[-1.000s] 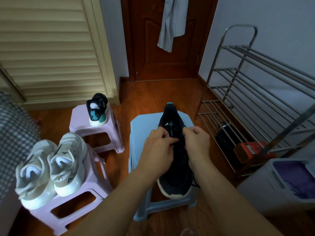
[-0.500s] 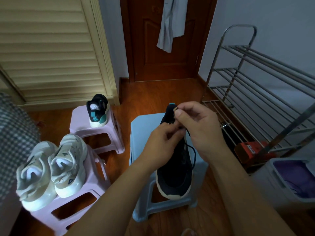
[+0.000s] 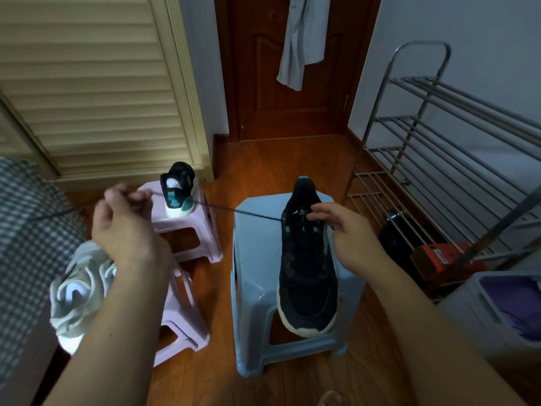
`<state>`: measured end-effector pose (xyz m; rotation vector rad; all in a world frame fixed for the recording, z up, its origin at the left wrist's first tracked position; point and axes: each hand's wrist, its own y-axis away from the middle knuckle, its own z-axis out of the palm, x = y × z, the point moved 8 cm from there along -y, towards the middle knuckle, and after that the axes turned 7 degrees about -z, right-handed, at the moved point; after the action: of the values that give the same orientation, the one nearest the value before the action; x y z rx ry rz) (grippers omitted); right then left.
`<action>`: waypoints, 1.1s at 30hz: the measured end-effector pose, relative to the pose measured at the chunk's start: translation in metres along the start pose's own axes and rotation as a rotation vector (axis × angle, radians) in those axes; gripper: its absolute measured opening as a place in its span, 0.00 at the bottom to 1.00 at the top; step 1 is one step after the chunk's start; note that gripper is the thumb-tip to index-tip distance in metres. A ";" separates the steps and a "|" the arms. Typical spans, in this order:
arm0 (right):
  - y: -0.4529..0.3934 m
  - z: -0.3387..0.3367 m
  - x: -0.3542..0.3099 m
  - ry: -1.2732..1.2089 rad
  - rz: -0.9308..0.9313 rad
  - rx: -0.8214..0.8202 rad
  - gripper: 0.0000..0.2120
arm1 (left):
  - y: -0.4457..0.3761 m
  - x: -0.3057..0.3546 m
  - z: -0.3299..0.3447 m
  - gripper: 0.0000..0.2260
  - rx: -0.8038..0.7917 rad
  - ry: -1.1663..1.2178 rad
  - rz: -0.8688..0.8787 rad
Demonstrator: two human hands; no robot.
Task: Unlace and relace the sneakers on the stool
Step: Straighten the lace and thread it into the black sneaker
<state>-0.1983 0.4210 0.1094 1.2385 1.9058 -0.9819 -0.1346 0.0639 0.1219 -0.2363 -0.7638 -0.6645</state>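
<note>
Two hands are at work over the blue stool (image 3: 257, 259). The black sneaker (image 3: 307, 273) lies along the stool's right side, toe toward the camera and hanging just past the front edge, heel away near the back. The right hand (image 3: 348, 230) sits at the shoe's tongue area, its fingers (image 3: 320, 210) curled and pinching at the upper eyelets on the shoe's right side; exactly what they pinch, lace or shoe edge, I cannot tell. Out to the left, the left hand (image 3: 126, 230) is raised well apart from the shoe, fingers (image 3: 137, 197) curled tight around the black lace (image 3: 234, 210). That lace runs taut in a straight line from the left side of the sneaker's eyelets, across the stool's back corner, to the left hand, and a loose tail trails on past the hand toward the checked fabric (image 3: 32, 230) at the left edge.

Beyond the lace, a second black sneaker (image 3: 177, 190) with teal trim stands heel toward us on the far pink stool (image 3: 187, 227). Nearer, a pair of white sneakers (image 3: 79, 288) rests on another pink stool (image 3: 178, 312), partly hidden behind the left forearm. On the right stands a metal shoe rack (image 3: 439, 159) with a dark bottle (image 3: 392, 230) and an orange box (image 3: 439, 259) on its lowest shelf, and a grey bin (image 3: 483, 317) beside it. A grey garment (image 3: 301, 39) hangs on the brown door (image 3: 263, 83).
</note>
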 end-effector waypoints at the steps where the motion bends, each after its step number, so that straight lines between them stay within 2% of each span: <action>1: 0.000 0.002 -0.002 -0.018 -0.010 0.022 0.31 | -0.004 -0.006 -0.018 0.11 0.090 -0.085 -0.032; 3: 0.000 -0.007 0.003 -0.001 0.013 0.173 0.31 | -0.005 -0.033 -0.042 0.09 0.177 -0.328 -0.230; 5: 0.000 -0.019 0.023 0.076 0.132 0.279 0.31 | 0.005 -0.066 -0.039 0.06 0.038 -0.712 -0.474; 7: 0.000 -0.013 0.039 0.139 0.220 0.167 0.30 | 0.028 -0.088 -0.021 0.05 -0.129 -0.942 -0.576; 9: 0.004 0.000 0.049 0.118 0.283 0.033 0.24 | 0.058 -0.109 -0.003 0.09 -0.211 -0.819 -0.722; 11: 0.005 -0.002 0.055 0.163 0.291 0.052 0.16 | 0.084 -0.123 0.012 0.10 -0.256 -0.617 -0.881; 13: 0.006 -0.018 0.059 0.218 0.305 0.161 0.10 | 0.084 -0.125 0.020 0.09 -0.298 -0.704 -0.820; 15: 0.007 -0.039 0.058 0.210 0.292 0.295 0.07 | 0.064 -0.113 0.018 0.10 -0.291 -0.983 -0.569; 17: 0.010 -0.059 0.053 0.173 0.247 0.430 0.08 | 0.042 -0.087 0.017 0.13 -0.233 -1.241 -0.225; 18: 0.012 -0.066 0.050 0.152 0.231 0.477 0.08 | 0.034 -0.074 0.017 0.13 -0.208 -1.291 -0.099; 20: 0.014 -0.075 0.049 0.112 0.221 0.531 0.08 | 0.025 -0.057 0.013 0.11 -0.158 -1.310 -0.006; 22: 0.016 -0.078 0.054 0.070 0.241 0.549 0.08 | 0.020 -0.057 0.005 0.10 -0.137 -1.316 -0.064; 26: 0.018 -0.081 0.054 0.000 0.255 0.609 0.06 | 0.023 -0.070 -0.011 0.11 -0.077 -1.161 -0.290; 29: 0.017 -0.078 0.053 -0.018 0.270 0.603 0.06 | 0.023 -0.068 -0.014 0.11 -0.037 -1.168 -0.332; 31: 0.018 -0.075 0.057 0.037 0.310 0.575 0.06 | 0.024 -0.073 -0.016 0.08 -0.095 -1.213 -0.377; 33: 0.017 -0.069 0.058 0.213 0.338 0.491 0.11 | 0.032 -0.088 -0.016 0.04 -0.235 -1.260 -0.482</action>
<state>-0.2104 0.5097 0.0923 1.9428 1.5700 -1.2081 -0.1522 0.1230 0.0499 -0.7289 -1.9910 -1.0559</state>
